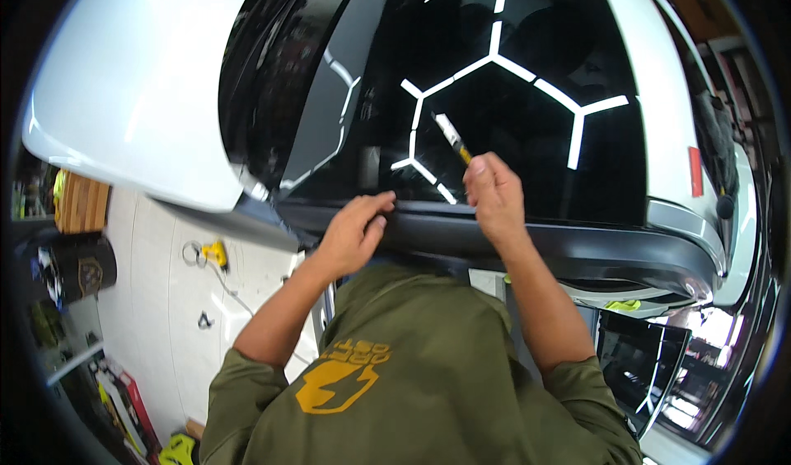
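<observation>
My right hand (pixel 497 197) is closed around a slim cutter knife (pixel 453 138) with a dark pointed tip, a silver-white body and a yellow-and-black end. The tip points up and left over a glossy black car panel (pixel 511 135). Whether it touches the surface, I cannot tell. My left hand (pixel 356 232) lies at the near edge of that panel, fingers loosely stretched and nothing visible in them. Dark trim (pixel 560 238) runs along this edge, beneath both hands.
Beyond the panel's left side are the windshield (pixel 317 110) and white hood (pixel 140 77). A yellow corded heat gun (pixel 216 254) lies on the pale floor (pixel 148 300). A black bin (pixel 86 269) stands at left. Dark glass (pixel 634 358) shows at lower right.
</observation>
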{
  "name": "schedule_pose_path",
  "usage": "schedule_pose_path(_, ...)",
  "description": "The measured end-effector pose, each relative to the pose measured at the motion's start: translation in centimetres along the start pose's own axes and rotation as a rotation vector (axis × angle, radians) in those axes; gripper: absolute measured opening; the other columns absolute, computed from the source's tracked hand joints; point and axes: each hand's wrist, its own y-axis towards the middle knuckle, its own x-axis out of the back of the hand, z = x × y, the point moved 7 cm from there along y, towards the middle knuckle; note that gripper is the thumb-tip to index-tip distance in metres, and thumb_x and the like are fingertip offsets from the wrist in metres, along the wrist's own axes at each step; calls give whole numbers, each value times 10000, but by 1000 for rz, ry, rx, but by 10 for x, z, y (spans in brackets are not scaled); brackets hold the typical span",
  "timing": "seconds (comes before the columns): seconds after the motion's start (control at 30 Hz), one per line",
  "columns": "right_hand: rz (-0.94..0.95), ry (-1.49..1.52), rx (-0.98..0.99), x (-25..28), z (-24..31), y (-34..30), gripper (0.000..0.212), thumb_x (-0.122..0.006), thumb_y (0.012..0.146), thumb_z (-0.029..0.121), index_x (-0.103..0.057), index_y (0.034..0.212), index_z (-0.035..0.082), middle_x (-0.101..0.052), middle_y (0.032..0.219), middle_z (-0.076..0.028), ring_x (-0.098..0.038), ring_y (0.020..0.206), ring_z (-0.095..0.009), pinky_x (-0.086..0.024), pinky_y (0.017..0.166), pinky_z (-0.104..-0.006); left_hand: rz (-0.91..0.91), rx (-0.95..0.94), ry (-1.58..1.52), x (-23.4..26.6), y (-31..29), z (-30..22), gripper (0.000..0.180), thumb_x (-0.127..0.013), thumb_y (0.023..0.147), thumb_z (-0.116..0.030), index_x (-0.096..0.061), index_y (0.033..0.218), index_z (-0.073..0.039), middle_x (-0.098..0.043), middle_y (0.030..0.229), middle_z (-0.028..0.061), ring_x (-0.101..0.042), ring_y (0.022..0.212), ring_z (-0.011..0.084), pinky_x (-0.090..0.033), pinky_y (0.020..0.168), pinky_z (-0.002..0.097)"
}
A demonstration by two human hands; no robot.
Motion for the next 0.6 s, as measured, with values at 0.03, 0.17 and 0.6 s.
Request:
schedule_pose_path(0.03,-18,32,4,3,6,-3,339,-628,1044,327,-630,844,53,-519,685,51,-451,652,-50,-372,566,-264,41,-23,-52,-5,15,-20,405,-590,939,-10,-591,1343,11,-688,1176,185,-675,1108,318,-494,1009,379)
schedule_pose_path(0.17,-18,69,9,8,37,-18,379,-605,1054,366,-631,828,63,-533,703,56,-454,672,-38,-384,570,-259,-85,-192,-289,-6,77,-102,385,-552,1030,-170,-583,1341,55,-674,1190,176,-657,1108,260,-507,983,367)
schedule_pose_path(0.6,-286,150,420,234,44,-131,333,-530,1087,311,-665,969,29,-592,716,-73,-550,629,-166,-458,606,-338,274,-651,-166,-195,166,-275,447,-553,1035,-315,-664,1223,75,-678,1177,243,-660,1060,343,-509,940,423)
